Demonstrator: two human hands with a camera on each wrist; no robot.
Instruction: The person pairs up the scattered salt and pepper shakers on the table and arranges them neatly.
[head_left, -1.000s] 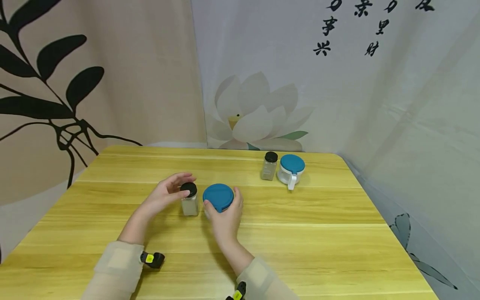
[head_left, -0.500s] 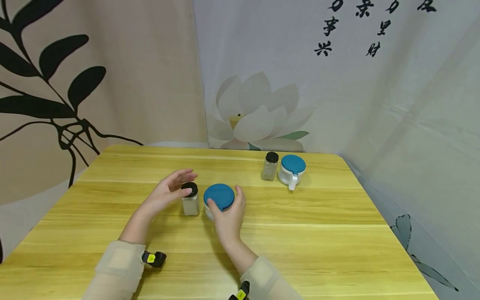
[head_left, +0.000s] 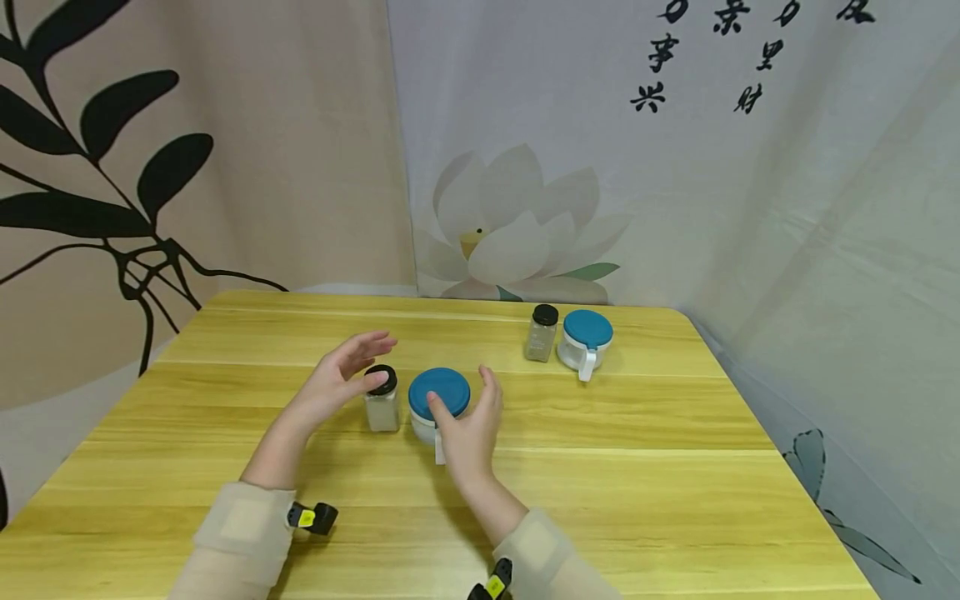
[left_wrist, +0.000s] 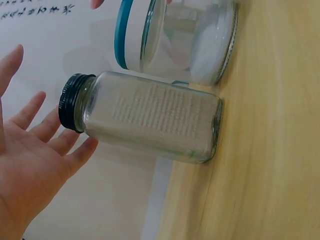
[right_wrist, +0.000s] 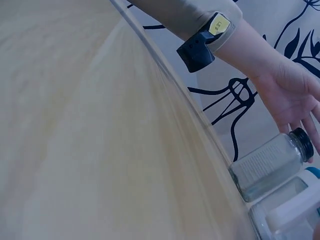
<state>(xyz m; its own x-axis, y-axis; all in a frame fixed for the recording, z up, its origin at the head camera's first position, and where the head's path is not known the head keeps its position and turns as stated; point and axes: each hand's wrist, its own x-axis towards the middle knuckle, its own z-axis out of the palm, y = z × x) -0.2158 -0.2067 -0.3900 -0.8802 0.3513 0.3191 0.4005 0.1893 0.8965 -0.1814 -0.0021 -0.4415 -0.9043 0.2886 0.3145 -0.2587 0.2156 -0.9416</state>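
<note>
A square glass spice bottle with a black cap and pale contents stands upright on the table. My left hand is spread around its cap; in the left wrist view a gap shows between thumb and cap. Just right of it stands a glass seasoning jar with a blue lid and white handle. My right hand is spread at the jar's right side, its thumb over the lid's edge. Whether the thumb touches the lid, I cannot tell. White contents show low in the jar in the left wrist view.
Farther back on the wooden table stand a second black-capped bottle and a second blue-lidded jar, side by side. Printed curtains hang behind the table's far edge.
My right hand has let go of the blue-lidded jar and drawn back to the right, uncovering its handle. My left hand's fingers have spread slightly wider beside the bottle's cap.
</note>
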